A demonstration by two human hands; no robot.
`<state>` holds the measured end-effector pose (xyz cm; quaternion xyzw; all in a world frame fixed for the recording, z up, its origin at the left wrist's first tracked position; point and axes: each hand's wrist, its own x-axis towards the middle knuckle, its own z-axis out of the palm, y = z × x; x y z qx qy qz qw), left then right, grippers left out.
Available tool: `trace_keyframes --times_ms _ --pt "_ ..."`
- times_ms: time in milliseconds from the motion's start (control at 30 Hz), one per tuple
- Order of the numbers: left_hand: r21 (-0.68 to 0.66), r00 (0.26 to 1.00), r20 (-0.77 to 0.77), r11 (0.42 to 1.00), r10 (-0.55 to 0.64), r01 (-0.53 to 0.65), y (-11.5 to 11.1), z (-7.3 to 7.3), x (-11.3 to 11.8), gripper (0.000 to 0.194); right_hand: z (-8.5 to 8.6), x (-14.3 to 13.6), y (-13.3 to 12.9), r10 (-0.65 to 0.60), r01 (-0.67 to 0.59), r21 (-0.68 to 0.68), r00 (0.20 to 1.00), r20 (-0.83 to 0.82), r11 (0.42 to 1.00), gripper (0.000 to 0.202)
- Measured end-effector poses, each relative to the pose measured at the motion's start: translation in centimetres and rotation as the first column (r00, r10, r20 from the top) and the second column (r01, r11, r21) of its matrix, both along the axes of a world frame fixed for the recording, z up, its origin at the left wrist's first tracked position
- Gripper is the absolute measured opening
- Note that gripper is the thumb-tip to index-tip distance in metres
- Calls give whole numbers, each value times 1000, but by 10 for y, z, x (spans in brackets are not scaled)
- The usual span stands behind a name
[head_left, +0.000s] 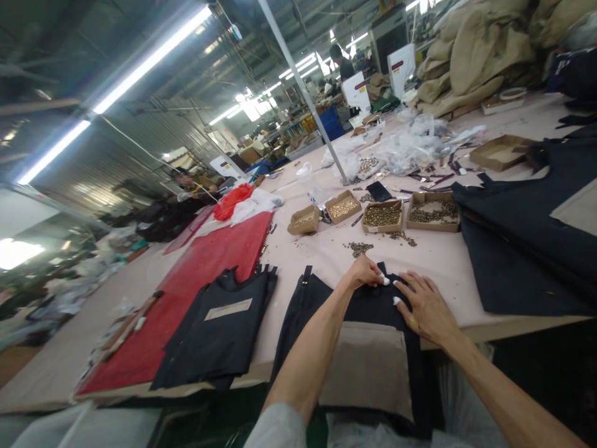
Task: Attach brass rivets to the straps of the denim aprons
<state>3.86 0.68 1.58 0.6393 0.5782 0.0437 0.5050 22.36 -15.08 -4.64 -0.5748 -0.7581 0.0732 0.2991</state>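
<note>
Head view: at lower left of the frame lies a stack of dark garment pieces (219, 333); in lower centre the left hand (366, 272) pinches the dark garment panel (364, 311), the right hand (426, 308) presses flat on it, fingers spread

Both bare forearms reach forward, converging toward each other. The left hand (366, 272) is curled, knuckles up, its fingertips pinched downward. The right hand (426, 307) lies flatter, palm down with fingers spread and pointing toward the left one. White coverings show on several fingertips (386, 281).
</note>
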Motion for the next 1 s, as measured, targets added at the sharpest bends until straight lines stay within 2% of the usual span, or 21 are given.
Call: trace_keyframes --times_ms 200,367,433,567,633,667,733,800,900,1000 --pt "-1 981 -194 1000 16 -16 -1 11 19 27 -3 0 0 2 -2 -28 1000 -6 1000 51" --pt "18 944 -328 999 -22 30 1 7 24 25 -6 0 -1 7 -7 -35 1000 -11 999 51" --pt "28 953 -302 1000 6 3 1 5 21 27 -7 0 -2 7 -8 -24 1000 -12 1000 50" --pt "83 985 -130 991 116 -105 -11 8 10 29 -12 2 0 -53 58 47 993 -102 997 57" --pt "218 978 -84 962 189 -167 -29 14 4 27 -15 3 0 -94 108 81 982 -162 991 57" --pt "321 969 -73 925 236 -202 -43 16 3 25 -15 4 1 -106 124 88 978 -182 988 55" --pt "511 945 -50 821 324 -255 -78 18 1 22 -15 6 1 -104 123 85 973 -207 989 48" --pt "595 933 -43 759 358 -264 -121 16 3 19 -14 9 1 -80 97 58 967 -241 994 42" --pt "588 940 -101 782 325 -207 -183 8 12 27 -11 12 1 -90 93 -6 938 -334 996 39" --pt "619 927 -184 771 326 -149 -221 1 29 45 -5 8 0 -136 133 -36 913 -384 991 38"
